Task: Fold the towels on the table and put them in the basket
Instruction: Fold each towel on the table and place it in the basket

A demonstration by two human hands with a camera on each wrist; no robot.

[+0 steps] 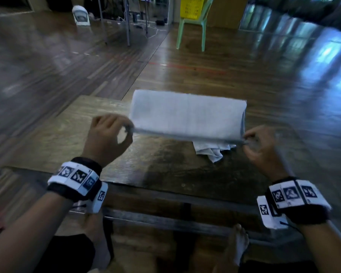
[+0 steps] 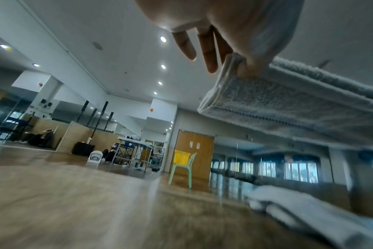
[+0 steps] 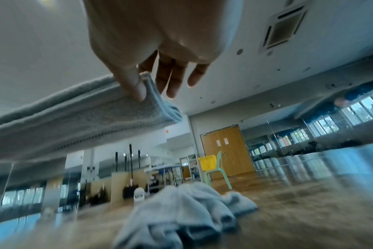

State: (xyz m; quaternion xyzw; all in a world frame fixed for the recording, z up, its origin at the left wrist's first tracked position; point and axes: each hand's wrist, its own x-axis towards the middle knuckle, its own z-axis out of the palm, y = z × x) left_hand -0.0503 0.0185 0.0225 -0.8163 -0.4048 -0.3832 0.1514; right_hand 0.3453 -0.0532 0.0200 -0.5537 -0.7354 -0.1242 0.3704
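Dim room, window glare on the floor point(image 1: 313, 56), motion-blurred, edges warped.

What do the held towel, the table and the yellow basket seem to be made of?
Towel: looks like pale terry cloth, with a looped pile and stitched hem. Table: seemingly wood, showing worn brown grain and a dull finish. Basket: probably moulded plastic, bright yellow with slotted walls.

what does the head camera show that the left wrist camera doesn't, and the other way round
Only the head view shows the right hand pinching the towel's other corner, both wristbands, and the crumpled towel clearly. Only the left wrist view shows the ceiling lights and wooden doors. Both show the left hand pinching the towel, the table, and the yellow basket on the green chair.
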